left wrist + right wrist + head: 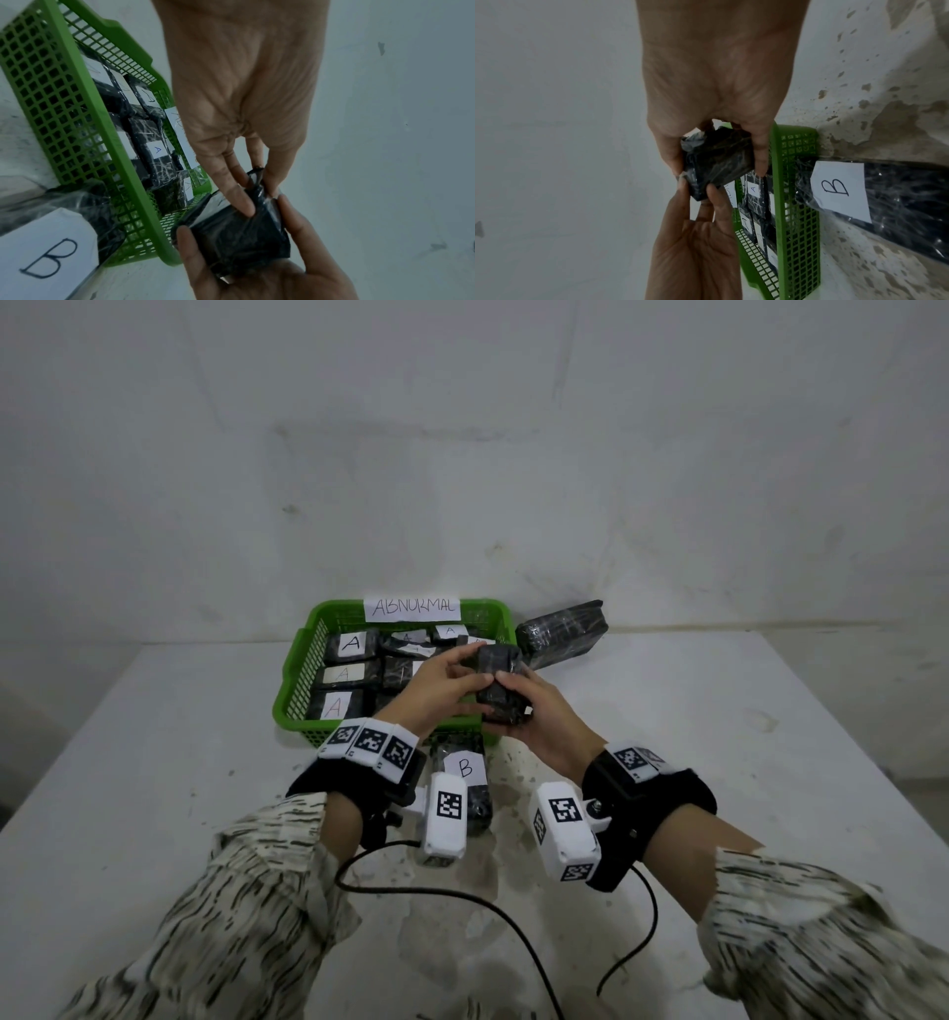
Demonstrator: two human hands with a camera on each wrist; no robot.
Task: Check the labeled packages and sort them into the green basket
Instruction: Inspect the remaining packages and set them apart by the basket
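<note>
Closest to the viewer, two patterned sleeves (246,891) lead up to wrists wearing black straps and white marker-covered camera blocks. Past them both hands close on one small black package (499,684), held in the air just above the near right corner of the green basket (303,670). The right hand (544,721) cradles it from below and the side, fingers curled round its lower end; the left hand (441,683) pinches its upper end between thumb and fingertips (244,205). So the package sits between the two grips, no label showing on the faces in view. It looks light and boxy, wrapped in slick, crinkled clear film with a loose twist at one end; a hold across its flat faces seems safer than on the film. Inside the basket lie black packages marked "A" (352,643), under a paper sign reading "ABNORMAL" (414,607). On the counter (719,737), a package marked "B" (464,767) lies just in front of the basket, and a larger dark package (562,629) leans at its right rear corner.
</note>
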